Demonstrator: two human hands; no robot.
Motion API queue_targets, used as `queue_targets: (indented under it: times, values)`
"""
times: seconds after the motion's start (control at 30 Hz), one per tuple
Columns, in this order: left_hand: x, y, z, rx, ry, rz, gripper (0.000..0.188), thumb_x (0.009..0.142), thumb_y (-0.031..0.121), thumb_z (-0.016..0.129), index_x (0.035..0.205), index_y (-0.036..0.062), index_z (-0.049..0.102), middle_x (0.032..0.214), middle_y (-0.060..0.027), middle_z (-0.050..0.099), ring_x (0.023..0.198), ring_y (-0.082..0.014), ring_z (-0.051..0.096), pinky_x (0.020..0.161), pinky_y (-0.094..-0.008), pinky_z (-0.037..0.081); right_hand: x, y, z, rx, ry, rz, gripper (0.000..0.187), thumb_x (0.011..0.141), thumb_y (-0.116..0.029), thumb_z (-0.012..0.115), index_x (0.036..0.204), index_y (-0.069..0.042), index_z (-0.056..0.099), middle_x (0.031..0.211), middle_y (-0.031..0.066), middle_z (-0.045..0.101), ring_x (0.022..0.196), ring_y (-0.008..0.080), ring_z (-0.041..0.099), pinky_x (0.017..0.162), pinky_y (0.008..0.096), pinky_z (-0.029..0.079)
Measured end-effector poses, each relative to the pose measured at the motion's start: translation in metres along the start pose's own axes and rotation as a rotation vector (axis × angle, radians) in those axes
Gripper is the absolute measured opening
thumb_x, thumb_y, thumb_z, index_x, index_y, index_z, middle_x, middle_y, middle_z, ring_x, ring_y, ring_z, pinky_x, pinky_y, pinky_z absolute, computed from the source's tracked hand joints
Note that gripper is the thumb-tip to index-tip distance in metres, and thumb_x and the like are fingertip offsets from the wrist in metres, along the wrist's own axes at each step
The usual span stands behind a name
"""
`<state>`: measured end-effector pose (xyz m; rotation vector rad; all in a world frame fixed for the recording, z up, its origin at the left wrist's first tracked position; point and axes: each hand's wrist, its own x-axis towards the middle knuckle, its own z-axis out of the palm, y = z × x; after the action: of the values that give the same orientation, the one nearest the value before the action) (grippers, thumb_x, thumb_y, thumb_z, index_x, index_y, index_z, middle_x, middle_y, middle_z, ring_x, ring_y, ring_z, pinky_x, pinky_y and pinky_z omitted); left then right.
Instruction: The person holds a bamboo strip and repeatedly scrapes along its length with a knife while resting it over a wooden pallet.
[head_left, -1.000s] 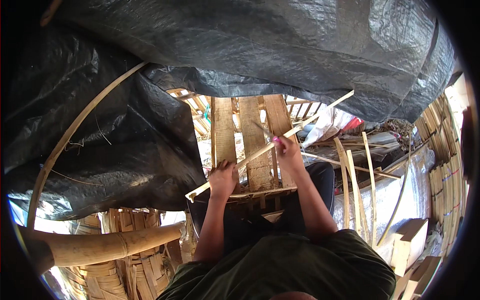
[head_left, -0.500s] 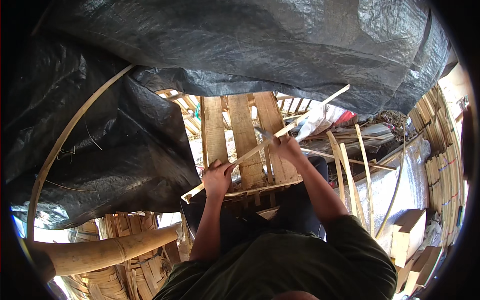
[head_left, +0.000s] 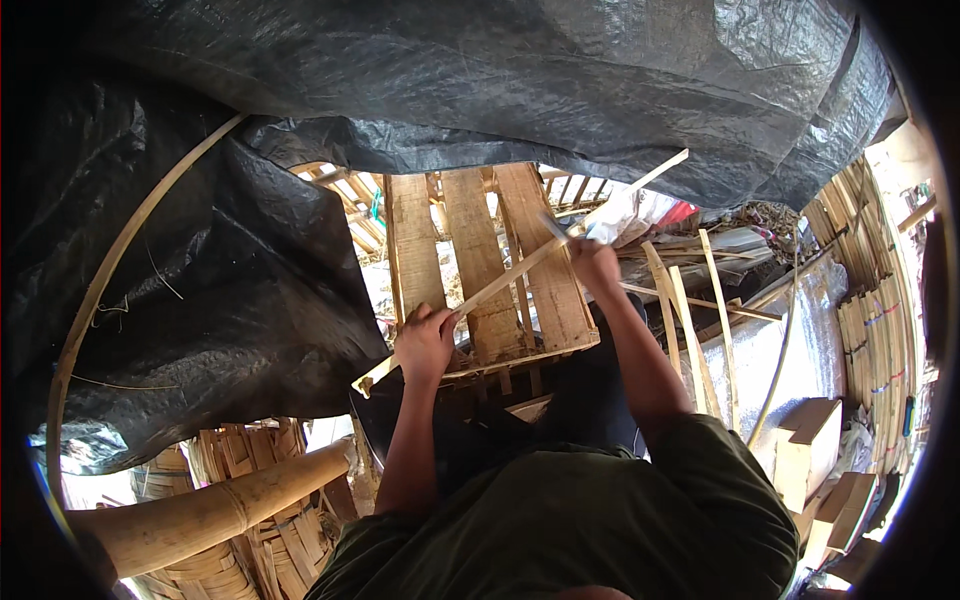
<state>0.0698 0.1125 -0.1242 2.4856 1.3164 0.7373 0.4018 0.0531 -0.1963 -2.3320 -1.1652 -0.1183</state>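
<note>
A long, pale bamboo strip (head_left: 508, 277) runs aslant from the lower left to the upper right, above a slatted wooden bench (head_left: 475, 255). Near the strip's lower end, my left hand (head_left: 424, 346) is closed round it, and a short stub sticks out beyond my wrist. My right hand (head_left: 596, 264) is farther up the strip, wrapped round a knife whose handle the fingers hide. The knife's blade (head_left: 553, 227) points up and left and lies across or against the strip; motion blur leaves the exact contact unclear.
Black plastic sheeting (head_left: 500, 90) hangs ahead and at the left, with a bent cane (head_left: 130, 235) along it. A thick bamboo pole (head_left: 215, 512) crosses at lower left. Several upright strips (head_left: 718, 320) stand at right, near wooden blocks (head_left: 808, 450) and bundled slats (head_left: 875, 330).
My right hand and the knife have slid up along the strip, away from my left hand. My left hand keeps its hold near the lower end. The whole view has shifted slightly.
</note>
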Motion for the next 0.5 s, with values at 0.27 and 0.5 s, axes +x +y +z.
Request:
queue_targets:
  times: [0.27,0.5]
  values:
    - [-0.003,0.000,-0.002,0.004,0.039,0.049,0.015,0.087,0.032,0.074,0.084,0.0176,0.075,0.075,-0.0056,0.054,0.072,-0.0280,0.063,0.060,-0.0428,0.050,0.016,-0.003,-0.011,-0.213,-0.169,0.069,0.045,0.103,-0.042,0.046,0.091,-0.004,0.069,0.081,0.0242,0.069,0.075,0.0482,0.068,0.069,0.0555,0.056]
    - [-0.004,-0.002,-0.001,-0.038,0.092,0.069,0.014,0.085,0.031,0.075,0.081,0.0170,0.074,0.074,-0.0036,0.055,0.072,-0.0260,0.063,0.061,-0.0411,0.051,0.019,-0.025,-0.021,-0.058,-0.262,0.273,0.063,0.102,-0.050,0.042,0.091,0.005,0.070,0.091,0.0327,0.069,0.091,0.0487,0.069,0.079,0.0565,0.056]
